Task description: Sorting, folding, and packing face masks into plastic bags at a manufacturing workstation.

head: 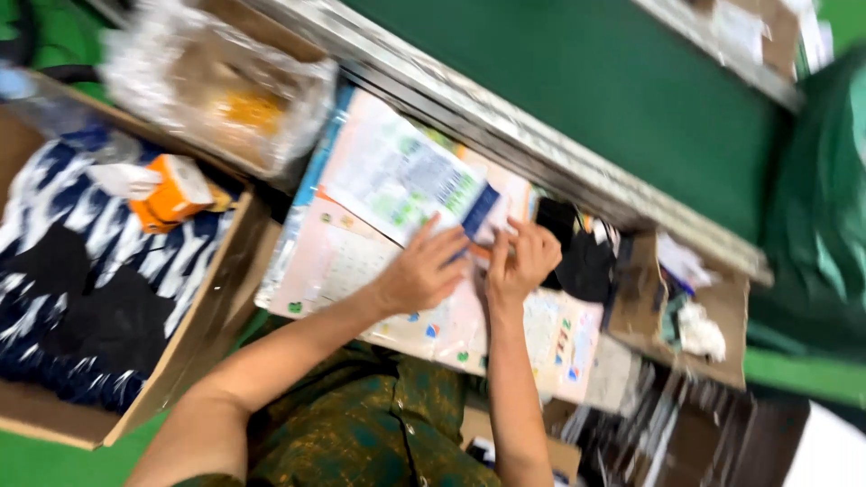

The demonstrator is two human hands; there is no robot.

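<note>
Two hands at work. Left hand (422, 268) lies flat, fingers spread, on one printed sheet (397, 176). Right hand (521, 261), just beside it, pinches a small orange item (479, 252). One cardboard box (194, 343) sits well left.

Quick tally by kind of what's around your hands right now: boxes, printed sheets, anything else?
Hands: 2, left hand, right hand
Cardboard boxes: 2, large box, small box
Printed sheets: at least 2, upper sheet, lower sheet
Orange carton: 1
Total: 7
</note>
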